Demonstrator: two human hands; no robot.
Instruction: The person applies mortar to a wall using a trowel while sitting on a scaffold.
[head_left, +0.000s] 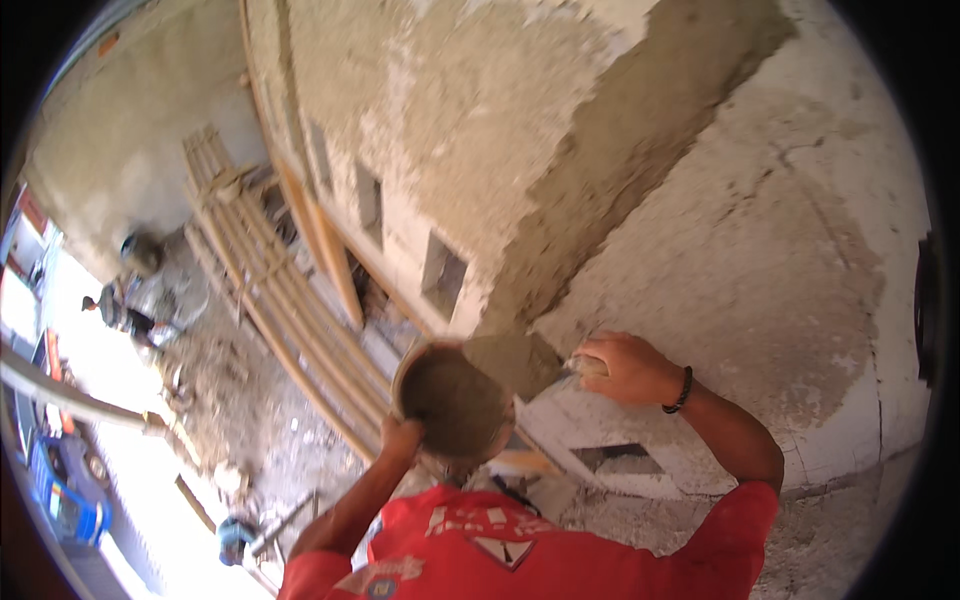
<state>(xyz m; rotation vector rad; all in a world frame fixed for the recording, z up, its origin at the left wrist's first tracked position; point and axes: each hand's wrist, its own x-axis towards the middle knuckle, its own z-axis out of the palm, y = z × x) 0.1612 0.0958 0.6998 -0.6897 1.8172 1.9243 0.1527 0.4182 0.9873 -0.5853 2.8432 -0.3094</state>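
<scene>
My left hand point(402, 438) is closed on the rim of a round bucket point(402, 372), tilted so its inside shows. Grey-brown wet mortar point(455, 395) fills much of it. My right hand point(630, 368) is wrapped round the handle of a trowel point(520, 362), whose blade is coated with mortar and lies between the bucket and the wall. A dark bracelet circles my right wrist. Ahead, a broad darker band of mortar point(610, 190) runs up the rough, patchy wall point(470, 120); the trowel is close to its lower end.
Several long wooden poles point(290, 310) lashed together lie on the left. Square openings point(443, 272) and a lower dark opening point(615, 459) pierce the wall. Farther off at the left are a bending person point(125, 318), a dark bucket point(142, 254), a heap of sand point(215, 380) and a blue vehicle point(70, 490).
</scene>
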